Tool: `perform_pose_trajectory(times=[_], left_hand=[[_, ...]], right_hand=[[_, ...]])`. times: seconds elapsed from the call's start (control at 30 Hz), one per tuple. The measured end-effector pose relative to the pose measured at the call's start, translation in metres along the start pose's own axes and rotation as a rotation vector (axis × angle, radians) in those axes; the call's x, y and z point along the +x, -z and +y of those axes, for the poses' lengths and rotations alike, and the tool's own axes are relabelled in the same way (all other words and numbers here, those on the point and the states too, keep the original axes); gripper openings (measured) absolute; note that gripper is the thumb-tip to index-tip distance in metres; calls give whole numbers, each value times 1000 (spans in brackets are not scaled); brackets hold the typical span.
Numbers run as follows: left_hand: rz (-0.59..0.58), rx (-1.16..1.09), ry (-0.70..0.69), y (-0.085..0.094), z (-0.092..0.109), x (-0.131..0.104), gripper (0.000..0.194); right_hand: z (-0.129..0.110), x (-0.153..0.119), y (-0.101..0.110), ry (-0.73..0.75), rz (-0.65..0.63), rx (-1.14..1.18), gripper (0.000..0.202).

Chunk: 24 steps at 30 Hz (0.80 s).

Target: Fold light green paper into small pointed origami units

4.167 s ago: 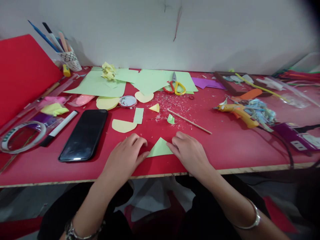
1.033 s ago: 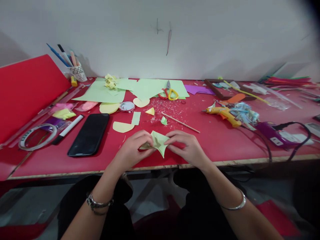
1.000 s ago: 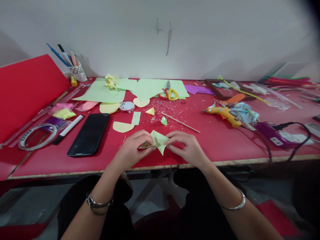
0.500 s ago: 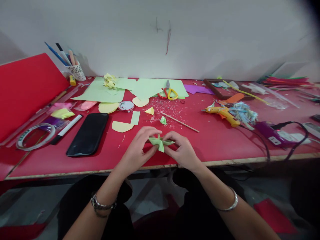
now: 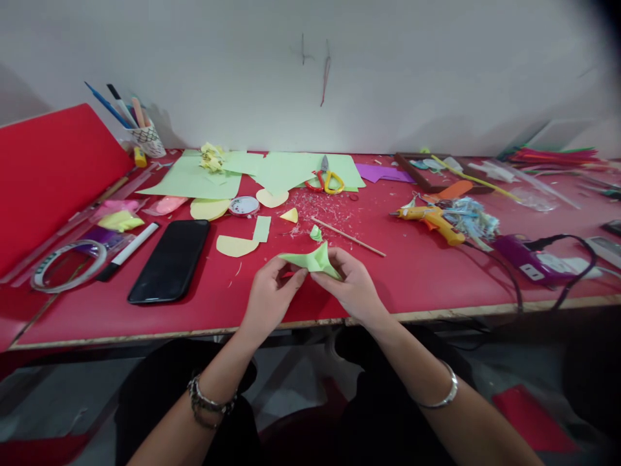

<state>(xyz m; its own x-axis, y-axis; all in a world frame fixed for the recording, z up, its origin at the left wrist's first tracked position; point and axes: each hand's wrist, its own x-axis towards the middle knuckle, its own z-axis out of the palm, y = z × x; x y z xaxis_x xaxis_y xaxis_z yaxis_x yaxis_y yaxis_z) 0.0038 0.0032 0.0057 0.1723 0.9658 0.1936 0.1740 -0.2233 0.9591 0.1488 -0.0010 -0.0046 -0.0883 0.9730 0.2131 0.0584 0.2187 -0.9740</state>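
A folded piece of light green paper (image 5: 314, 260) is held between both hands above the front of the red table. My left hand (image 5: 272, 288) pinches its left end between thumb and fingers. On the other side, my right hand (image 5: 353, 285) grips the right end, with the thumb at the near edge. Just beyond the paper lie a small green curled scrap (image 5: 316, 233) and a thin wooden stick (image 5: 349, 237). Pale cut pieces of paper (image 5: 237, 246) lie farther left.
A black phone (image 5: 171, 260) and a marker (image 5: 129, 251) lie at left. Scissors (image 5: 334, 182) rest on green sheets (image 5: 194, 178) at the back. At right are a yellow glue gun (image 5: 431, 220) and a purple power socket (image 5: 528, 260) with cables.
The green paper has been turned and raised slightly, so its peak now points up and away. My left hand has shifted its hold, with the fingers now lower around the left end.
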Motion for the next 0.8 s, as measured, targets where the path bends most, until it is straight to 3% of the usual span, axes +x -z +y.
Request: perform_pose_trajectory(times=[0.17, 0.33, 0.43, 0.63, 0.8], left_hand=[[29, -51, -43, -2, -3, 1, 11], [124, -128, 50, -2, -6, 3, 15], [117, -108, 68, -2, -6, 3, 15], [90, 128, -89, 1, -3, 1, 15], [-28, 221, -202, 6, -4, 1, 15]], right_hand=[[1, -2, -1, -29, 12, 26, 9], [-2, -2, -1, -87, 63, 87, 10], [-1, -1, 0, -94, 70, 114, 8], [0, -1, 0, -97, 83, 169, 10], [3, 0, 1, -48, 80, 181, 7]])
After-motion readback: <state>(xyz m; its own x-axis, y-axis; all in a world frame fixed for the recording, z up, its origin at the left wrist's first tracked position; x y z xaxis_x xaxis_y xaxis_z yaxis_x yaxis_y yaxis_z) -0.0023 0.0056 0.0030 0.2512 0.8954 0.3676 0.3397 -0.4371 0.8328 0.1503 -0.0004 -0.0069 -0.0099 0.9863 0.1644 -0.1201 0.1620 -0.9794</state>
